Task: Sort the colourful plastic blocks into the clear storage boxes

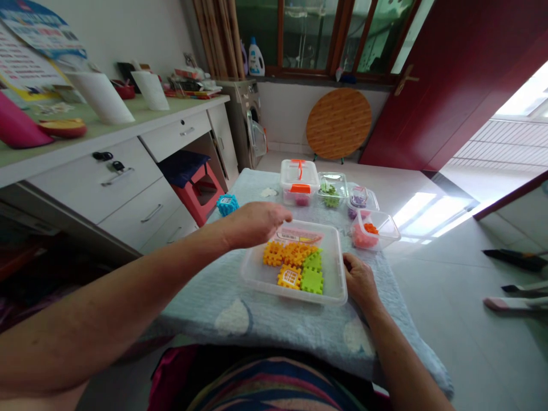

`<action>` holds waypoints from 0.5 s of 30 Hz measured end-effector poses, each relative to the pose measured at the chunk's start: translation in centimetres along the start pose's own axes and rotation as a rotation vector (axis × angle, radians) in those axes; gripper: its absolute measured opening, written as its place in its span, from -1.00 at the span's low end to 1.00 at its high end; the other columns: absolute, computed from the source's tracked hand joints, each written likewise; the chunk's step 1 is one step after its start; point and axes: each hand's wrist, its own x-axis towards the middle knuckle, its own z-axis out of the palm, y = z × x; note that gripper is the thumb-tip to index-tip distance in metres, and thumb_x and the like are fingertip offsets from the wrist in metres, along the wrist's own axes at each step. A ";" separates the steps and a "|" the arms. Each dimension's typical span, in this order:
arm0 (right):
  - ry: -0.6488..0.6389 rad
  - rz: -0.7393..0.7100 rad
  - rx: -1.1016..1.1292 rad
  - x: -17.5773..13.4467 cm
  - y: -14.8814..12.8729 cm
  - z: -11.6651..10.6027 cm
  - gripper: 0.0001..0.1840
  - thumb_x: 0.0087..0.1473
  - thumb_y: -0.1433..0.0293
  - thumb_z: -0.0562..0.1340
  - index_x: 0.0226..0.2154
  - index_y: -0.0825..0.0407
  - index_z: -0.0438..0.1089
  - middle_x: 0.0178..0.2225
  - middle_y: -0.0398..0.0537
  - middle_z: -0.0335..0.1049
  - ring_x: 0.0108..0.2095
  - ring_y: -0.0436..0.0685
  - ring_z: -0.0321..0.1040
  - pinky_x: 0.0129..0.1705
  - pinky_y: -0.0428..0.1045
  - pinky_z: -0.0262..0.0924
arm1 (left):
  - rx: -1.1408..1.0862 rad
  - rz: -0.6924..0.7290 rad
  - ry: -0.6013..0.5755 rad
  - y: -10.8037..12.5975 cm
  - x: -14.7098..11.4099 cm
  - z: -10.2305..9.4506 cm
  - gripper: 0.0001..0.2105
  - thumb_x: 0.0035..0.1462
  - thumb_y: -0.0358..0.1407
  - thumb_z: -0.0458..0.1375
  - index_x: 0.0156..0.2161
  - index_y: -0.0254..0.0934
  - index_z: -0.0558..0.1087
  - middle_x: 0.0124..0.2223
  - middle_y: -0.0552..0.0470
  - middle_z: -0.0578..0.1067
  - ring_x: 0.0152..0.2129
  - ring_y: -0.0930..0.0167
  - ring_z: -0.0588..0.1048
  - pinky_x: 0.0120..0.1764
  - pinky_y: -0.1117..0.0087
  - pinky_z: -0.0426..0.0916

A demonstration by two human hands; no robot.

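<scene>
A clear plastic container point(295, 294) stands on the cloth-covered table in front of me. Inside lie yellow interlocking blocks point(290, 276), one with a white window piece, and green blocks point(312, 281). A flat packet with a printed label point(299, 235) rests at its far end. My left hand point(263, 222) is closed over the far left corner of the container; its fingertips are mostly hidden, so I cannot tell what is in them. Curled fingers of my right hand point(362, 278) grip the container's right wall. Left of my left hand sits a blue block cube point(226, 204).
Behind are a lidded box with orange clips point(299, 174), a clear box with green pieces point(333, 185), one with purple pieces point(359, 197) and an open one with orange pieces point(387, 228). A light blue cloth point(205, 308) covers the table. White drawers point(107, 177) stand left.
</scene>
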 end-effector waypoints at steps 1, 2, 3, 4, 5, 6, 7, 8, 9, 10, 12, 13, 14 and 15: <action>-0.006 0.004 0.005 0.0 0.0 0.0 -0.70 0.07 0.25 0.09 -0.39 0.02 0.49 -0.42 -0.04 0.52 -0.44 0.13 0.39 -0.40 -0.05 0.16 | -0.032 -0.028 0.118 -1.2 -0.5 -0.6 -0.65 0.18 -0.49 -0.02 -0.02 -0.25 0.50 -0.02 -0.06 0.57 -0.08 0.35 0.50 -0.02 0.36 0.36; -0.012 0.007 0.010 0.0 0.0 0.0 -0.70 0.08 0.24 0.09 -0.38 0.02 0.49 -0.41 -0.04 0.53 -0.43 0.13 0.40 -0.40 -0.05 0.16 | -0.046 -0.065 0.225 -2.5 -1.1 -1.1 -0.63 0.19 -0.50 -0.06 -0.01 -0.27 0.49 0.01 -0.06 0.55 -0.05 0.35 0.48 0.04 0.33 0.33; -0.017 0.009 0.013 0.0 0.0 0.0 -0.69 0.08 0.24 0.09 -0.37 0.02 0.49 -0.41 -0.03 0.53 -0.42 0.14 0.40 -0.40 -0.04 0.17 | -0.049 -0.116 0.306 -4.0 -1.7 -1.5 -0.62 0.18 -0.50 -0.08 -0.01 -0.30 0.48 0.02 -0.07 0.54 -0.02 0.33 0.46 0.09 0.29 0.31; -0.018 0.009 0.015 0.0 0.1 0.0 -0.69 0.08 0.24 0.09 -0.36 0.02 0.50 -0.41 -0.03 0.53 -0.42 0.14 0.40 -0.40 -0.04 0.17 | -0.049 -0.172 0.341 -5.7 -2.2 -1.6 -0.61 0.16 -0.49 -0.08 0.01 -0.31 0.47 0.05 -0.08 0.53 0.01 0.31 0.44 0.13 0.25 0.28; -0.016 0.008 0.013 0.0 0.1 0.0 -0.69 0.08 0.23 0.09 -0.36 0.02 0.50 -0.41 -0.03 0.53 -0.42 0.15 0.41 -0.40 -0.04 0.17 | -0.050 -0.235 0.352 -7.3 -2.7 -1.5 -0.61 0.14 -0.46 -0.05 0.04 -0.33 0.45 0.07 -0.10 0.51 0.03 0.29 0.44 0.14 0.23 0.27; -0.014 0.006 0.012 0.0 0.1 0.0 -0.69 0.08 0.23 0.09 -0.36 0.02 0.50 -0.42 -0.03 0.53 -0.42 0.15 0.41 -0.40 -0.04 0.17 | -0.053 -0.296 0.333 -9.0 -3.1 -1.3 -0.59 0.12 -0.42 0.00 0.08 -0.34 0.42 0.09 -0.12 0.49 0.04 0.27 0.43 0.15 0.22 0.27; -0.012 0.004 0.011 0.0 0.1 0.0 -0.69 0.07 0.23 0.10 -0.36 0.02 0.50 -0.43 -0.03 0.53 -0.42 0.15 0.41 -0.40 -0.04 0.17 | -0.058 -0.354 0.288 -10.6 -3.5 -0.8 -0.53 0.09 -0.38 0.04 0.14 -0.34 0.37 0.13 -0.15 0.46 0.07 0.24 0.42 0.15 0.21 0.27; -0.011 0.004 0.011 0.0 0.0 0.0 -0.69 0.07 0.22 0.10 -0.37 0.01 0.50 -0.43 -0.04 0.53 -0.43 0.15 0.41 -0.41 -0.04 0.17 | -0.060 -0.407 0.221 -12.1 -3.7 -0.2 -0.45 0.04 -0.34 0.10 0.19 -0.36 0.31 0.17 -0.19 0.43 0.09 0.20 0.41 0.16 0.20 0.26; -0.013 0.004 0.011 0.0 0.0 0.0 -0.69 0.07 0.22 0.10 -0.37 0.01 0.50 -0.44 -0.04 0.53 -0.43 0.15 0.41 -0.41 -0.04 0.17 | -0.061 -0.437 0.127 -13.4 -3.7 0.6 -0.35 -0.03 -0.32 0.16 0.23 -0.37 0.25 0.20 -0.23 0.39 0.13 0.16 0.37 0.16 0.18 0.25; -0.015 0.007 0.011 0.0 0.0 0.0 -0.69 0.07 0.21 0.10 -0.38 0.01 0.50 -0.44 -0.04 0.53 -0.43 0.16 0.42 -0.41 -0.04 0.17 | -0.056 -0.444 0.032 -14.5 -3.6 1.4 -0.25 -0.11 -0.32 0.22 0.26 -0.37 0.21 0.24 -0.26 0.35 0.18 0.11 0.33 0.18 0.17 0.23; -0.019 0.013 0.013 0.0 -0.1 -0.1 -0.67 0.07 0.20 0.09 -0.38 0.01 0.50 -0.43 -0.03 0.53 -0.43 0.16 0.43 -0.42 -0.03 0.19 | -0.047 -0.447 -0.111 -16.1 -3.0 3.1 -0.09 -0.26 -0.36 0.28 0.29 -0.34 0.14 0.32 -0.28 0.25 0.26 0.06 0.21 0.20 0.15 0.18; -0.021 0.016 0.015 0.0 -0.2 -0.1 -0.67 0.08 0.19 0.09 -0.39 0.01 0.49 -0.43 -0.03 0.54 -0.43 0.17 0.44 -0.42 -0.03 0.19 | -0.042 -0.453 -0.149 -16.7 -2.6 3.9 -0.05 -0.31 -0.37 0.30 0.30 -0.34 0.12 0.34 -0.31 0.20 0.29 0.05 0.16 0.22 0.16 0.16; -0.022 0.017 0.017 0.1 -0.2 -0.1 -0.66 0.08 0.18 0.08 -0.39 0.01 0.49 -0.44 -0.02 0.54 -0.43 0.18 0.44 -0.42 -0.03 0.20 | -0.040 -0.457 -0.159 -17.2 -2.2 4.4 -0.02 -0.34 -0.38 0.31 0.30 -0.35 0.11 0.36 -0.34 0.17 0.30 0.04 0.13 0.22 0.16 0.15; -0.023 0.017 0.019 0.1 -0.2 -0.1 -0.65 0.08 0.17 0.08 -0.39 0.01 0.49 -0.44 -0.02 0.54 -0.42 0.18 0.45 -0.42 -0.03 0.21 | -0.040 -0.459 -0.158 -17.6 -1.7 4.9 -0.01 -0.35 -0.39 0.32 0.30 -0.36 0.12 0.36 -0.35 0.16 0.31 0.03 0.12 0.22 0.16 0.14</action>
